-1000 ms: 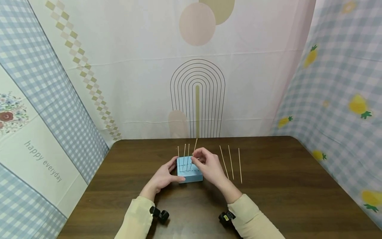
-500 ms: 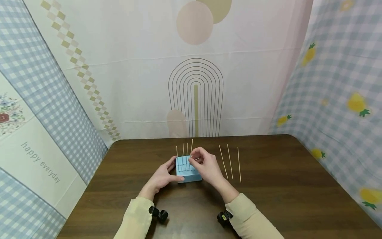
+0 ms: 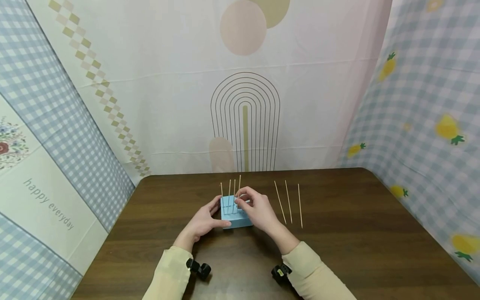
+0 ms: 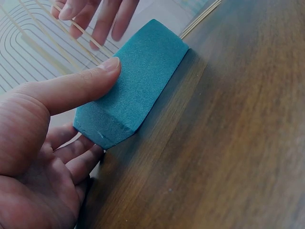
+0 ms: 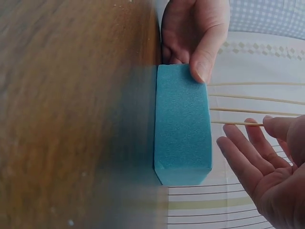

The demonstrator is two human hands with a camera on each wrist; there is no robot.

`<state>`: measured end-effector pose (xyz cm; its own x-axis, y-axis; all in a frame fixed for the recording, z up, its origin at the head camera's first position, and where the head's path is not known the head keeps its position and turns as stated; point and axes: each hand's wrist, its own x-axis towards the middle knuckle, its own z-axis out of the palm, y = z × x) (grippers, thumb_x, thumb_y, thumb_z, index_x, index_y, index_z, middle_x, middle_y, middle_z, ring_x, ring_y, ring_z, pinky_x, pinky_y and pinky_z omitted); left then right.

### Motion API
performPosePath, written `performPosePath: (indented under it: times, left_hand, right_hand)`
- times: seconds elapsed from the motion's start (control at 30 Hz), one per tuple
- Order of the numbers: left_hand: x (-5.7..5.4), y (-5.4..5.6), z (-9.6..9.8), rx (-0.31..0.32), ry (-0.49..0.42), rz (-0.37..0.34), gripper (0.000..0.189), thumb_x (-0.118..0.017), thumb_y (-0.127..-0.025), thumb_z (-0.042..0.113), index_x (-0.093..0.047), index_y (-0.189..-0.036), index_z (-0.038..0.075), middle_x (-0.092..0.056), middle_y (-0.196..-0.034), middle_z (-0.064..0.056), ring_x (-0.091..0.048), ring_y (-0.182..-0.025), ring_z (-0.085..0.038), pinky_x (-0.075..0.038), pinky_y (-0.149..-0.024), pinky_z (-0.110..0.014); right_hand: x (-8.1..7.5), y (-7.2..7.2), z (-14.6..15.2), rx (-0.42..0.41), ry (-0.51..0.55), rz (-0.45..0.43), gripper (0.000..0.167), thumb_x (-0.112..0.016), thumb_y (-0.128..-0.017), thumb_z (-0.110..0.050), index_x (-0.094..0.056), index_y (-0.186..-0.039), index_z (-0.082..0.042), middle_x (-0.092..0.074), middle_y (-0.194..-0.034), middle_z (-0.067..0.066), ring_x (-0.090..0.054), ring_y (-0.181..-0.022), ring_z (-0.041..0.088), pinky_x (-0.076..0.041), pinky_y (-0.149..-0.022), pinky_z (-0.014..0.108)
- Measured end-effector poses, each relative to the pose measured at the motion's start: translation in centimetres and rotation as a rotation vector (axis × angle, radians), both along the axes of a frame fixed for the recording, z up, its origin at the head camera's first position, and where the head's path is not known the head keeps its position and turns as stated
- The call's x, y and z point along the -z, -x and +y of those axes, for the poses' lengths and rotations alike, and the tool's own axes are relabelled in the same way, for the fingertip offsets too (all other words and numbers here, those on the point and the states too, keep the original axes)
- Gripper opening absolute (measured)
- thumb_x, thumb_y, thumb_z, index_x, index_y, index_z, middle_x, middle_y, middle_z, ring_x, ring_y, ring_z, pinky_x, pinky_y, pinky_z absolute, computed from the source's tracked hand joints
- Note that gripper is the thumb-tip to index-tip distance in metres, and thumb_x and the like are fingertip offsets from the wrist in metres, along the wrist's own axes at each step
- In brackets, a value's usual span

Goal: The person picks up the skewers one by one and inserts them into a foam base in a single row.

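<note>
A light-blue foam block [image 3: 241, 222] lies on the table, with several thin wooden sticks standing in its top. My left hand [image 3: 202, 221] grips the block's left end, thumb [image 4: 102, 76] over the front upper edge and fingers around the end. With thumb and fingertips, my right hand [image 3: 260, 211] pinches the rightmost upright stick [image 5: 233, 123]. That stick's lower end meets the block's top; how deep it sits is hidden. The other standing sticks [image 5: 257, 98] are to its left, roughly parallel.
Three loose wooden sticks [image 3: 288, 201] lie on the brown wooden table [image 3: 348, 233], right of my right hand. Patterned cloths [image 3: 180, 104] hang behind the table and at both sides. A black wrist camera [image 3: 198, 268] sits on each sleeve.
The stick in my right hand has shifted left and stands more upright than a second ago. My left hand keeps its grip on the block. The head view has shifted slightly.
</note>
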<state>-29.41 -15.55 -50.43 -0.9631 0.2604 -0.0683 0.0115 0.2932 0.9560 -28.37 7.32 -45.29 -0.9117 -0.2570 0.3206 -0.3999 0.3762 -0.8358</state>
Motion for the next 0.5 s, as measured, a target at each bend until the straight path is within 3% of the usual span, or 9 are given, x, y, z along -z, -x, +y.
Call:
performPosePath:
  times: [0.5]
  left_hand:
    - [0.01,0.01,0.02,-0.002,0.005,0.002,0.109,-0.096,-0.083,0.019,-0.031,-0.170,0.009,-0.034,-0.170,-0.022,-0.032,-0.157,-0.036,-0.034,-0.122,-0.054]
  right_hand:
    - [0.52,0.26,-0.09,-0.035,-0.030,-0.047,0.006,-0.072,-0.105,-0.013,-0.068,-0.109,-0.016,-0.077,-0.102,0.004,-0.077,-0.086,0.021,-0.062,-0.076,0.033]
